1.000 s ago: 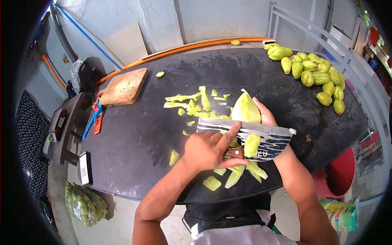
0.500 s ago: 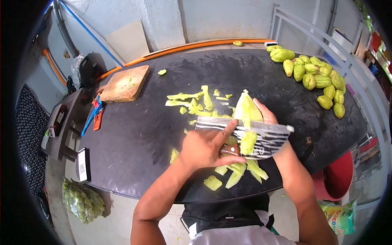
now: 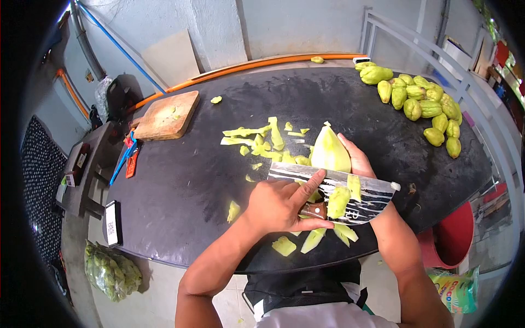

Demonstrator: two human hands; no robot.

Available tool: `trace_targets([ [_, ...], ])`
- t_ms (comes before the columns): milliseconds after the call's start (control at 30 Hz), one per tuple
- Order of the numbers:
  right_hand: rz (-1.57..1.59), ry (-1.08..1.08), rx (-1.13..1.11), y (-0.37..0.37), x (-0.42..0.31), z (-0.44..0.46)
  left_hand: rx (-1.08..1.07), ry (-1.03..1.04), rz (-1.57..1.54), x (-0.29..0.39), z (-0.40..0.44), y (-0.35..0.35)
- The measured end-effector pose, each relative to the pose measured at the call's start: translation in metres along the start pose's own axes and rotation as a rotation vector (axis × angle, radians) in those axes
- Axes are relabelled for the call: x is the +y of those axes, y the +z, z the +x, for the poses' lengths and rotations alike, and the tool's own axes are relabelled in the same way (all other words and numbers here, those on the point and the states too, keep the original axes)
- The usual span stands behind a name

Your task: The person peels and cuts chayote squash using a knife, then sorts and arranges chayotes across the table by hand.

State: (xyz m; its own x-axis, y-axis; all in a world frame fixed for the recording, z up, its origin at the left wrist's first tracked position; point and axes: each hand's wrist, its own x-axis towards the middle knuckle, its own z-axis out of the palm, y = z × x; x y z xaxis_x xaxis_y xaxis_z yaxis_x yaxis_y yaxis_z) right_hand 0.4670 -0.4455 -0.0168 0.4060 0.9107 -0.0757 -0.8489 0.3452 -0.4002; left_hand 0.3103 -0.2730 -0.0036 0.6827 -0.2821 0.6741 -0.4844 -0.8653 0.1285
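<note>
My left hand (image 3: 276,205) is closed round the brown handle (image 3: 314,210) of a cleaver, its index finger stretched along the blade. The broad cleaver blade (image 3: 377,199) has black and white streaks, and strips of pale green peel (image 3: 338,201) cling to it. Behind the blade, my right hand (image 3: 358,158) grips a pale, peeled chayote (image 3: 331,150) from its right side, stem end up. The blade hides the chayote's lower end and part of the right hand. Peel strips (image 3: 276,134) lie on the black table beyond the cleaver, with more pieces (image 3: 314,240) near the front edge.
Whole chayotes (image 3: 415,93) are piled at the table's back right. A wooden chopping board (image 3: 167,115) lies at the back left, near an orange-handled tool (image 3: 131,163). A red bin (image 3: 451,235) stands below right; a bag of green produce (image 3: 112,270) sits on the floor at left.
The cleaver and my left hand have shifted slightly right and toward me, down from the chayote. Another strip of peel now shows on the blade. More of the chayote's pale side is visible.
</note>
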Motion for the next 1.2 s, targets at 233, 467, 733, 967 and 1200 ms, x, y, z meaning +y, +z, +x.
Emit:
trace_targets([
  [233, -0.012, 0.011, -0.064, -0.016, -0.005, 0.006, 0.034, -0.012, 0.017, -0.012, -0.002, -0.001],
  [467, -0.175, -0.124, 0.051, -0.013, -0.001, 0.009, -0.008, -0.168, 0.093, -0.039, -0.015, -0.006],
  [733, -0.257, -0.152, 0.094, -0.012, -0.005, 0.005, -0.058, -0.218, 0.044, -0.035, -0.01, -0.015],
  [967, -0.286, -0.154, 0.091, -0.013, 0.0, 0.006, -0.044, -0.147, 0.008, -0.026, -0.006, -0.012],
  [1200, -0.304, -0.154, 0.125, -0.015, 0.001, 0.008, -0.037, -0.227, 0.055, -0.039, -0.011, -0.009],
])
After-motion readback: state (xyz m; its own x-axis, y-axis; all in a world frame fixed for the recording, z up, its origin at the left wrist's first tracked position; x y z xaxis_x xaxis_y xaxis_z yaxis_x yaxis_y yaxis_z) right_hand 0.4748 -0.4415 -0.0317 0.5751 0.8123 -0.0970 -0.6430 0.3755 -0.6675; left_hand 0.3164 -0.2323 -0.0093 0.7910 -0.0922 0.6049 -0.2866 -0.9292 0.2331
